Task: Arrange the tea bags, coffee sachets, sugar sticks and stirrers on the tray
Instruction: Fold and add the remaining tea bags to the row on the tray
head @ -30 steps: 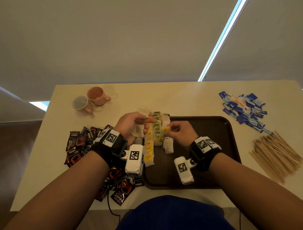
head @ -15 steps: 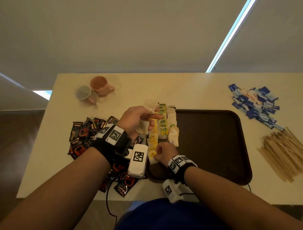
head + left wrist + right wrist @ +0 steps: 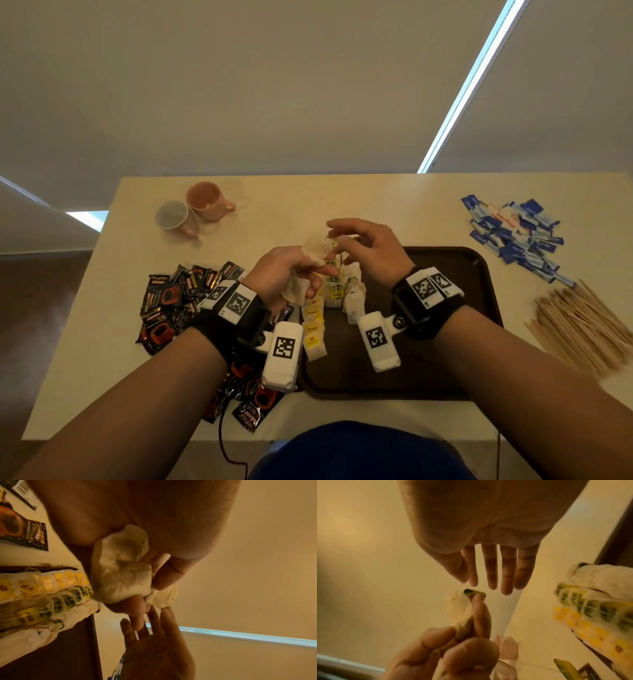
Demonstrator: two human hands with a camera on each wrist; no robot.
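While your left hand (image 3: 287, 274) pinches a bunch of loose tea bags (image 3: 120, 572) just above the tray's (image 3: 445, 308) far left corner, your right hand (image 3: 370, 253) hovers just beside them, fingers spread and straight, holding nothing. Rows of tea bags (image 3: 329, 298) lie along the tray's left side, directly below both hands. Coffee sachets (image 3: 171, 301): heaped on the counter (image 3: 308, 202), left of the tray. Sugar sticks (image 3: 513, 233) and stirrers (image 3: 582, 325): on the counter, right of the tray.
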